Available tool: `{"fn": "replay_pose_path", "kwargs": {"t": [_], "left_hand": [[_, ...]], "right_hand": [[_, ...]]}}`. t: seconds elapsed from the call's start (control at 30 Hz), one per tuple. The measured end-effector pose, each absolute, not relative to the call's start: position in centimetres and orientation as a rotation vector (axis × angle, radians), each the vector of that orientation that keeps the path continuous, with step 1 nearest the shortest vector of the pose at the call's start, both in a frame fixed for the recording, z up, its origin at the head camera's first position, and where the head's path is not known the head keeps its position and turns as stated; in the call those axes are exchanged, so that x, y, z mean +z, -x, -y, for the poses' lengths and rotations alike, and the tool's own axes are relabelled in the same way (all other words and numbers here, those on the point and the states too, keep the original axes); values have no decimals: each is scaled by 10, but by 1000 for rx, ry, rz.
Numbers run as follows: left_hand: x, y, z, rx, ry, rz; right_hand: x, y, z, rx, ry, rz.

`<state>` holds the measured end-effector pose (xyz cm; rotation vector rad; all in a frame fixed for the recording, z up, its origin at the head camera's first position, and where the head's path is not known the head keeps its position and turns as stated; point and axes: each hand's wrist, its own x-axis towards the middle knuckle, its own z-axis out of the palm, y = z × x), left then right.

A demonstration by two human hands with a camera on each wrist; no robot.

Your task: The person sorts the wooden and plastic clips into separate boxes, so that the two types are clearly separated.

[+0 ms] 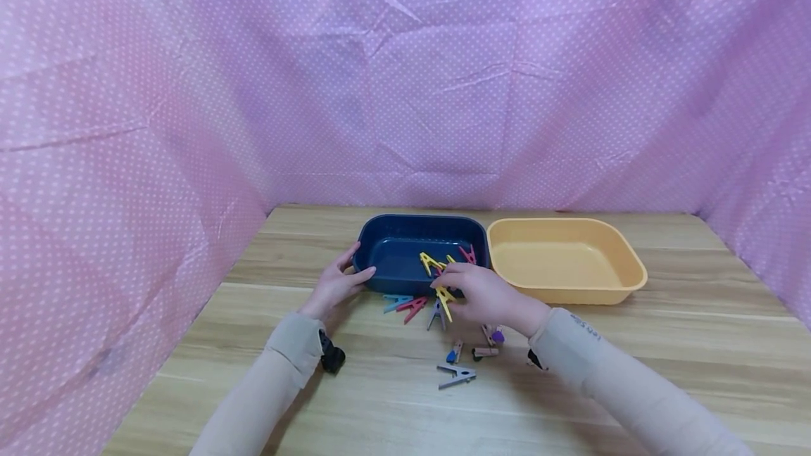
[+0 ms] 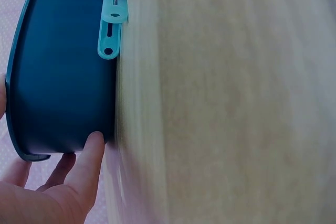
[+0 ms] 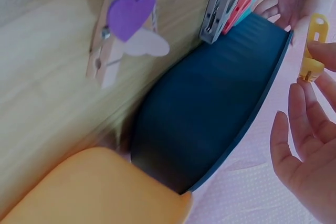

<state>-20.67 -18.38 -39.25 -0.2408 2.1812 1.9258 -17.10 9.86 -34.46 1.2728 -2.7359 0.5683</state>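
Note:
My left hand point(image 1: 336, 286) grips the left end of the dark blue bin point(image 1: 405, 222), thumb at the rim and fingers against the outer wall point(image 2: 63, 87). My right hand point(image 1: 484, 293) pinches a yellow clothespin point(image 3: 313, 45) between thumb and fingers, above the bin's front right edge. Inside the bin are a yellow clothespin point(image 1: 429, 263) and a red one point(image 1: 467, 255); my right hand partly hides others. Along the front wall, on the table, lie a light blue clothespin point(image 1: 396, 301), a red clothespin point(image 1: 413, 307) and a grey clothespin point(image 1: 436, 313).
A yellow bin point(image 1: 570, 295) stands right beside the blue one. Nearer on the wooden table point(image 1: 380, 407) lie a grey clothespin point(image 1: 456, 375) and small wooden clothespins, one with a purple heart point(image 3: 128, 17). A pink dotted cloth point(image 1: 437, 104) hangs behind.

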Motion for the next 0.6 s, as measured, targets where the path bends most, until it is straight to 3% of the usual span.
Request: {"fn": "replay_pose_path", "kwargs": {"t": [0.6], "left_hand": [[-393, 206, 185, 1934, 226, -2171]], "right_hand": [[-334, 196, -103, 551, -1131, 2799]]}}
